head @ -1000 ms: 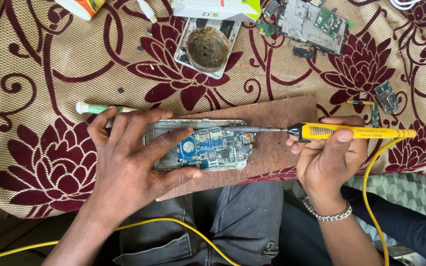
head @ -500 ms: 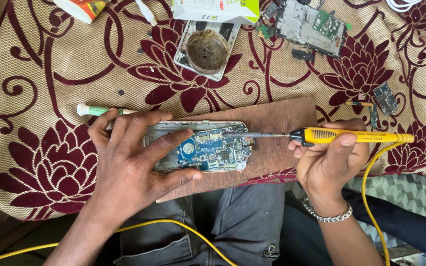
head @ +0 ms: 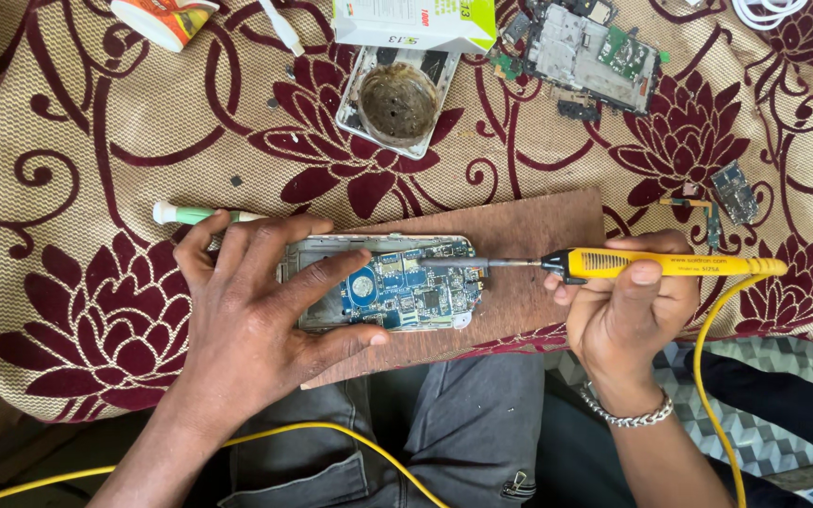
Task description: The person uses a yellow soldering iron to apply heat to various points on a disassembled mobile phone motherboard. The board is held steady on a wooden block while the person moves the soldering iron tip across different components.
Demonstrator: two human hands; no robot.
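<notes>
Pressing opened phone (head: 388,282) flat at frame centre, left hand (head: 256,320) fingers spread; right hand (head: 628,306) fingers pinching yellow soldering iron (head: 651,264), tip touching circuit board (head: 416,287).

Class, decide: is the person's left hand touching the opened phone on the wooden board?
Touching. The head view shows the left hand spread over the opened phone, fingers pressing on its circuit board.

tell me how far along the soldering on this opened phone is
Done: the opened phone lies on the wooden board with its blue circuit board bare. In hand: the left hand pins it flat while the right hand puts the yellow soldering iron tip to the board's right edge. Left: whether the joint has taken is too small to tell.
</notes>
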